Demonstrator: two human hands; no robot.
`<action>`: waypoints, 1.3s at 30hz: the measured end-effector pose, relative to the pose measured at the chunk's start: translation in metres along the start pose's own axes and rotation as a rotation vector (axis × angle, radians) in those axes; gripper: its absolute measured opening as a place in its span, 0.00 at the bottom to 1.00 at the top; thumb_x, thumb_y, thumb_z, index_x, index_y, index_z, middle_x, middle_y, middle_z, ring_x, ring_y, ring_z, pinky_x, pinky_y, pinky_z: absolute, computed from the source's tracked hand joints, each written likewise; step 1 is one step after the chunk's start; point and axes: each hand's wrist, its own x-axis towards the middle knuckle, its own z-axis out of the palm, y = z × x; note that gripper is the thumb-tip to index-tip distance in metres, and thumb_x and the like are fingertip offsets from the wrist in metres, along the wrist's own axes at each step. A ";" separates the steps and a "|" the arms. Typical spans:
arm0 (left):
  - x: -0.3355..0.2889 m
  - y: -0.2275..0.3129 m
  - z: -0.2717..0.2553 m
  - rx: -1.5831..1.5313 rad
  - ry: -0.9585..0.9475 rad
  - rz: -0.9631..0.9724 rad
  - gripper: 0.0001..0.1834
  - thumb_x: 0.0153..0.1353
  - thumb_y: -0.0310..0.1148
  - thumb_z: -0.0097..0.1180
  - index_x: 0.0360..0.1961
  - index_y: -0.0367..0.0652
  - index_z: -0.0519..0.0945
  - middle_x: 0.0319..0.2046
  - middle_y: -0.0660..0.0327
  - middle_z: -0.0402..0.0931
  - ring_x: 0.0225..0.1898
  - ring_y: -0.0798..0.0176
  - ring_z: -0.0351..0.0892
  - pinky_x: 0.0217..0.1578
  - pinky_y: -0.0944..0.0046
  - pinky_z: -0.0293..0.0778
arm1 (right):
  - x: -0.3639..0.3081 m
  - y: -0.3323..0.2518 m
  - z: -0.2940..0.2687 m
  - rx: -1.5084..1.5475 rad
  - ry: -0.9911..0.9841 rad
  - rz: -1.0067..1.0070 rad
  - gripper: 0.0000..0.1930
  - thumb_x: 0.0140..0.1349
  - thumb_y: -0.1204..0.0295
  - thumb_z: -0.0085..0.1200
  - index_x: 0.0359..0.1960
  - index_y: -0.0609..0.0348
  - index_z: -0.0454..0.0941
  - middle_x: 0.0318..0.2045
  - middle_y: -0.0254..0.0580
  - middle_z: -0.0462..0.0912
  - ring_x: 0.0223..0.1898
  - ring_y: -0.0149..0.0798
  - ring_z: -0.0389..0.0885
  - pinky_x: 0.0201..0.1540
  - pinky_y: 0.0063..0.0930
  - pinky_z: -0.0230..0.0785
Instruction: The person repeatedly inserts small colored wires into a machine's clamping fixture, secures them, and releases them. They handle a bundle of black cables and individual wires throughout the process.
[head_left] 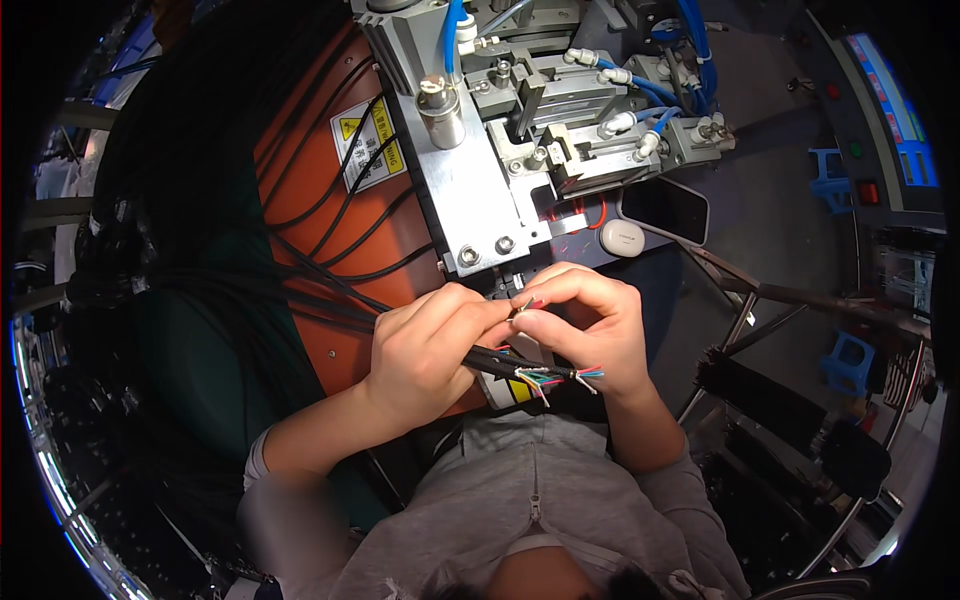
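Note:
My left hand is closed around several black cables, whose stripped ends point right. Thin coloured wires in red, blue, green and white fan out of those ends, below my right hand. With thumb and forefinger, my right hand pinches fine wires that meet the fingertips of my left hand. Exactly which wire ends lie between the fingertips is partly hidden. Both hands are just in front of a metal machine plate with two bolts at its near end.
Pneumatic cylinders with blue hoses stand beyond the plate. Right of it lie a smartphone and a white rounded case. More black cables cross the orange panel at left. Blue stools and a screen are farther right.

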 end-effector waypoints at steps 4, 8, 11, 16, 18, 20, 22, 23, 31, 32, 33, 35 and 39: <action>0.000 0.001 -0.002 0.031 -0.033 0.021 0.10 0.45 0.25 0.65 0.30 0.37 0.79 0.23 0.61 0.73 0.21 0.62 0.75 0.19 0.65 0.69 | 0.001 0.000 0.002 -0.104 0.057 -0.109 0.05 0.51 0.80 0.63 0.30 0.66 0.82 0.28 0.43 0.83 0.32 0.34 0.81 0.37 0.24 0.71; 0.001 0.002 -0.002 -0.010 0.015 0.022 0.10 0.45 0.24 0.64 0.30 0.37 0.79 0.23 0.61 0.73 0.20 0.63 0.75 0.18 0.65 0.69 | 0.005 0.001 0.002 -0.259 0.054 -0.254 0.04 0.50 0.80 0.63 0.29 0.65 0.82 0.26 0.43 0.83 0.32 0.36 0.82 0.37 0.25 0.72; 0.002 0.000 -0.001 -0.025 0.024 0.045 0.10 0.45 0.23 0.64 0.30 0.37 0.78 0.22 0.61 0.72 0.19 0.63 0.75 0.18 0.66 0.69 | 0.004 0.000 0.002 -0.176 0.061 -0.158 0.04 0.50 0.80 0.63 0.28 0.65 0.82 0.27 0.42 0.83 0.32 0.36 0.82 0.37 0.26 0.72; 0.002 -0.001 -0.001 -0.021 0.017 0.070 0.10 0.45 0.24 0.64 0.31 0.37 0.78 0.22 0.60 0.73 0.19 0.62 0.75 0.18 0.66 0.69 | 0.004 -0.004 0.000 -0.227 0.039 -0.193 0.04 0.51 0.79 0.62 0.29 0.65 0.81 0.28 0.42 0.83 0.32 0.35 0.81 0.38 0.26 0.71; 0.001 0.001 -0.002 -0.069 0.054 0.028 0.10 0.46 0.24 0.64 0.31 0.38 0.78 0.22 0.61 0.72 0.19 0.62 0.75 0.18 0.66 0.69 | 0.004 -0.003 0.002 -0.265 0.031 -0.287 0.04 0.52 0.79 0.62 0.30 0.65 0.81 0.28 0.43 0.83 0.32 0.35 0.80 0.38 0.26 0.71; 0.000 -0.002 -0.003 -0.096 0.060 0.020 0.10 0.46 0.24 0.64 0.31 0.38 0.78 0.23 0.61 0.73 0.20 0.62 0.75 0.19 0.66 0.69 | 0.003 0.001 0.006 -0.154 0.041 -0.229 0.04 0.52 0.80 0.61 0.30 0.65 0.81 0.29 0.43 0.83 0.32 0.34 0.80 0.38 0.25 0.71; 0.001 -0.002 -0.004 -0.097 0.032 0.020 0.10 0.46 0.24 0.64 0.32 0.39 0.78 0.23 0.61 0.73 0.21 0.63 0.75 0.19 0.66 0.69 | 0.002 0.005 0.005 -0.061 0.045 -0.154 0.05 0.51 0.81 0.61 0.31 0.66 0.81 0.29 0.43 0.83 0.32 0.34 0.80 0.38 0.25 0.70; 0.003 -0.002 -0.005 -0.086 -0.002 0.026 0.09 0.47 0.24 0.63 0.32 0.39 0.78 0.24 0.61 0.73 0.21 0.63 0.75 0.19 0.66 0.69 | 0.003 0.003 0.002 -0.095 0.034 -0.160 0.05 0.51 0.81 0.61 0.31 0.66 0.81 0.29 0.43 0.82 0.32 0.34 0.80 0.38 0.25 0.71; -0.002 -0.004 0.001 0.179 -0.054 0.133 0.18 0.41 0.25 0.62 0.38 0.36 0.80 0.26 0.61 0.74 0.22 0.64 0.75 0.19 0.69 0.68 | 0.002 -0.004 -0.005 -0.639 0.094 -0.363 0.06 0.46 0.82 0.62 0.25 0.62 0.78 0.25 0.42 0.80 0.28 0.39 0.78 0.33 0.28 0.69; -0.003 -0.003 0.002 0.240 -0.043 0.150 0.19 0.41 0.26 0.61 0.39 0.37 0.81 0.26 0.61 0.75 0.23 0.65 0.75 0.19 0.69 0.68 | 0.001 -0.001 -0.005 -0.696 0.135 -0.377 0.06 0.46 0.82 0.62 0.26 0.62 0.78 0.25 0.42 0.80 0.28 0.39 0.77 0.33 0.28 0.70; -0.005 -0.003 0.002 0.300 -0.033 0.166 0.20 0.41 0.26 0.61 0.40 0.38 0.81 0.26 0.61 0.75 0.23 0.66 0.75 0.18 0.70 0.67 | 0.000 0.002 -0.005 -0.753 0.176 -0.389 0.05 0.46 0.82 0.62 0.26 0.62 0.78 0.25 0.42 0.80 0.28 0.40 0.77 0.33 0.29 0.70; -0.006 -0.001 0.001 0.378 -0.067 0.219 0.22 0.41 0.28 0.59 0.43 0.39 0.82 0.27 0.62 0.76 0.22 0.69 0.72 0.17 0.71 0.66 | 0.001 0.006 -0.007 -0.735 0.165 -0.335 0.05 0.47 0.82 0.61 0.26 0.63 0.78 0.25 0.41 0.80 0.28 0.40 0.78 0.33 0.29 0.70; -0.008 -0.005 0.005 0.432 -0.083 0.249 0.20 0.43 0.27 0.59 0.42 0.39 0.82 0.27 0.63 0.76 0.20 0.71 0.70 0.17 0.73 0.65 | 0.005 0.014 -0.008 -0.740 0.147 -0.302 0.05 0.48 0.82 0.60 0.26 0.63 0.78 0.24 0.41 0.80 0.27 0.40 0.77 0.32 0.29 0.69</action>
